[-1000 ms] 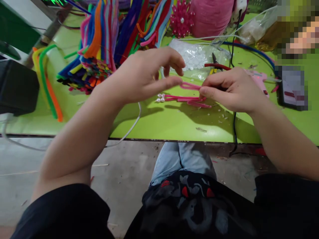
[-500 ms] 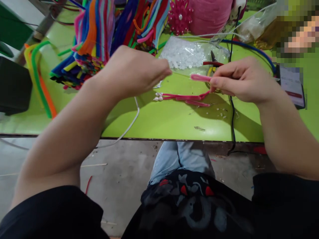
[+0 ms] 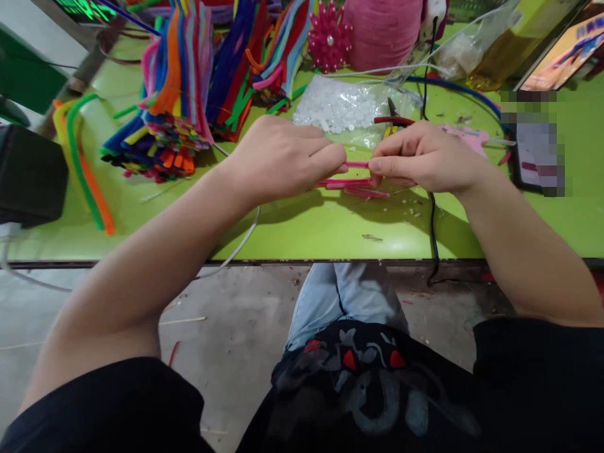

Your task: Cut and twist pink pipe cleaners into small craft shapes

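A short stretch of pink pipe cleaner (image 3: 357,165) shows between my two hands above the table. My left hand (image 3: 287,157) is closed, its fingertips at the left end of that stretch. At the other end, my right hand (image 3: 415,157) pinches the pipe cleaner between thumb and fingers. Just below lie more pink pipe cleaner pieces (image 3: 361,192) on the green table (image 3: 302,233), partly hidden by my left hand. Behind the hands rests a clear bag of white beads (image 3: 337,110), with red-handled pliers (image 3: 394,119) on its right side.
Bundles of coloured pipe cleaners (image 3: 179,69) stand at the back left. A pink beaded flower (image 3: 330,39) is beside a pink roll (image 3: 382,31). A black cable (image 3: 432,226) crosses the table near my right hand, and a phone (image 3: 535,151) lies to the right.
My left hand has moved right and down to the pink pipe cleaner, closing the gap to my right hand. The pipe cleaner's looped end is now hidden by the left fingers. The view has shifted slightly.
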### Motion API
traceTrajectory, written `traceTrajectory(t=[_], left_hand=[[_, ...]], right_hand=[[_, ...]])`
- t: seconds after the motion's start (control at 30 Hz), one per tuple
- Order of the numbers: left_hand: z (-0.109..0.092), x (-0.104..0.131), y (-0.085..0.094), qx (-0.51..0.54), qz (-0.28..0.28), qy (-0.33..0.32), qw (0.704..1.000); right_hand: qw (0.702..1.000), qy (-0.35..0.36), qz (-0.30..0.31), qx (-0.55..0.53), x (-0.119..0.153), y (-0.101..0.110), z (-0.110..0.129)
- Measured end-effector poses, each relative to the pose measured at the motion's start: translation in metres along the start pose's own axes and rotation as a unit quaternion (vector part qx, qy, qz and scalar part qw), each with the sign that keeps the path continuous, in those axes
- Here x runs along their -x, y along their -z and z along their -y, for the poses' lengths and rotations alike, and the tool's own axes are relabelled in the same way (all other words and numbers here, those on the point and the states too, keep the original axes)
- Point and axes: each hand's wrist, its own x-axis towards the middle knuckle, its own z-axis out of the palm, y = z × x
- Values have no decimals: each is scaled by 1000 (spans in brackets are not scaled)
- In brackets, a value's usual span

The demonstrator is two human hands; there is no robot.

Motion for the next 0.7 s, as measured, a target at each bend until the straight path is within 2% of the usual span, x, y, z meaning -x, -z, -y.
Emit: traceTrajectory(t=[0.07, 0.13, 0.23, 0.3, 0.33, 0.4, 0.47, 0.5, 0.57, 0.63, 0.67, 0.7], left_hand=[[3, 2, -4, -21, 1, -6, 1000], [10, 5, -7, -35, -13, 20, 999], [25, 6, -9, -27, -58, 124, 990], [32, 3, -11, 46, -94, 148, 983], [33, 0, -12, 99, -110, 130, 981], [32, -8, -18, 156, -107, 73, 979], [30, -14, -28, 212, -104, -3, 972], [29, -16, -34, 220, -96, -11, 971], [32, -16, -45, 216, -72, -7, 974], [38, -14, -54, 214, -57, 0, 975], [40, -13, -56, 215, -56, -3, 975], [43, -13, -58, 216, -57, -8, 975]], right_hand=[[1000, -6, 14, 11, 0, 5, -5], [999, -15, 7, 36, 2, 11, -9], [992, -27, -64, 101, 2, 16, -7], [973, -24, -113, 198, -3, 14, 0], [957, -21, -131, 258, -5, 12, 5], [921, -27, -151, 358, -8, 11, 14], [896, -66, -180, 400, -3, 16, 18], [887, -94, -198, 407, 2, 22, 16], [865, -146, -231, 422, 17, 38, 5], [851, -178, -225, 440, 34, 57, -14], [851, -197, -214, 438, 41, 66, -25], [866, -200, -199, 412, 46, 74, -35]])
